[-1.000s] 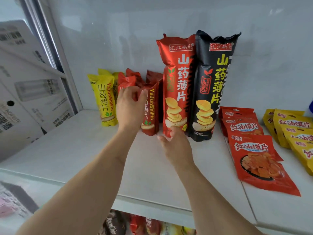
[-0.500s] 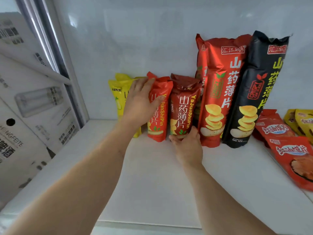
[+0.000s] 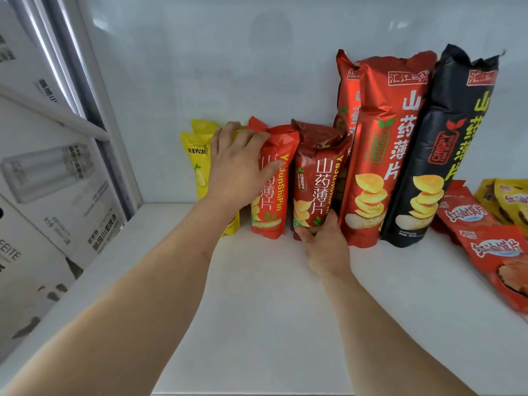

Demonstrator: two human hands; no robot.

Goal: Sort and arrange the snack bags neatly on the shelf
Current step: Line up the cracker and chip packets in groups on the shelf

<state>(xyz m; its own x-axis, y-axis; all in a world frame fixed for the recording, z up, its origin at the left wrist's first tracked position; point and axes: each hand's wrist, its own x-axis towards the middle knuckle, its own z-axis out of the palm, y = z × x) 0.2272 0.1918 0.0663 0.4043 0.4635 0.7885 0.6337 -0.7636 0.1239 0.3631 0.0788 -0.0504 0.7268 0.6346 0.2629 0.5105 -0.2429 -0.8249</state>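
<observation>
Up close, both of the person's bare arms reached in from the bottom of the frame toward a row of snack bags standing against the white back wall of the shelf [image 3: 271, 295]. The left hand [image 3: 238, 164], near the middle left of the frame, lay over the upper side of a small bright-red bag [image 3: 273, 195], its fingers bent round the bag's top edge and the thumb across the front, so it gripped that bag. Just behind the hand stood small yellow bags [image 3: 197, 158], partly hidden by the wrist. The right hand [image 3: 323, 238], lower and nearer the center, cupped the foot of a small dark-red bag [image 3: 314, 178], thumb on the right edge and fingers curled under the bottom corner, holding it upright and touching the bright-red bag beside it. To the right of these rose a tall red bag [image 3: 383, 144] with another red one tucked behind it, then a tall black bag [image 3: 445, 144], all standing close together. At the far right edge of the frame, flat red pouches [image 3: 491, 247] lay overlapping on the shelf, with yellow pouches [image 3: 508, 201] behind them. Cardboard cartons [image 3: 51, 172] with grey print filled the left side, beyond a metal upright [image 3: 94, 95].
</observation>
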